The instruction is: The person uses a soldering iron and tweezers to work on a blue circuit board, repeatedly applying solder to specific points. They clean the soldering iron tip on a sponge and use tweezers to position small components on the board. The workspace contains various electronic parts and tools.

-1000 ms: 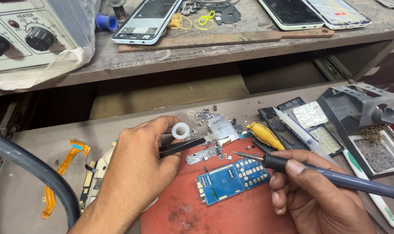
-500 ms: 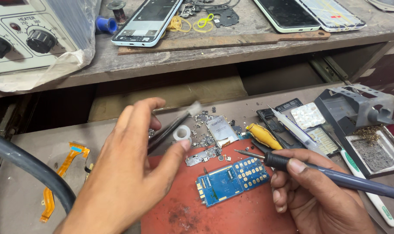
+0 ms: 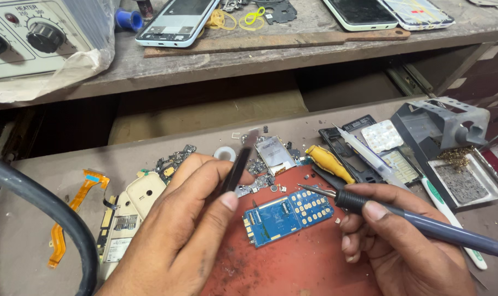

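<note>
Two hands work above a red mat (image 3: 293, 268) on the bench. The left hand (image 3: 189, 225) pinches black tweezers (image 3: 237, 167) between thumb and fingers; the tool stands tilted, its metal tips pointing up and away from the mat. One second ago this hand lay lower and flatter, with the tweezers nearly level beside the white tape roll (image 3: 224, 153); half a second ago it had lifted with the fingers more spread. Now the fingers are drawn together on the tool and the hand sits closer to the camera.

The right hand (image 3: 402, 235) is wrapped round the grip of a soldering iron (image 3: 369, 204), thumb on top. The iron's tip points left and hovers just beside the upper right corner of the blue circuit board (image 3: 287, 215); whether it touches cannot be told. Hand and iron hold almost the same position across all three frames.

The blue circuit board lies flat on the red mat, between the two hands, unmoved. Beyond it lie a small display module (image 3: 275, 153), a yellow-handled tool (image 3: 330, 163) and loose board fragments. Left of the mat rest a cream phone housing (image 3: 142, 192) and an orange flex cable (image 3: 68, 211). A grey iron stand (image 3: 451, 120) sits at right. On the upper shelf lie several phones (image 3: 178, 19) and a control unit with knobs (image 3: 35, 33).
</note>
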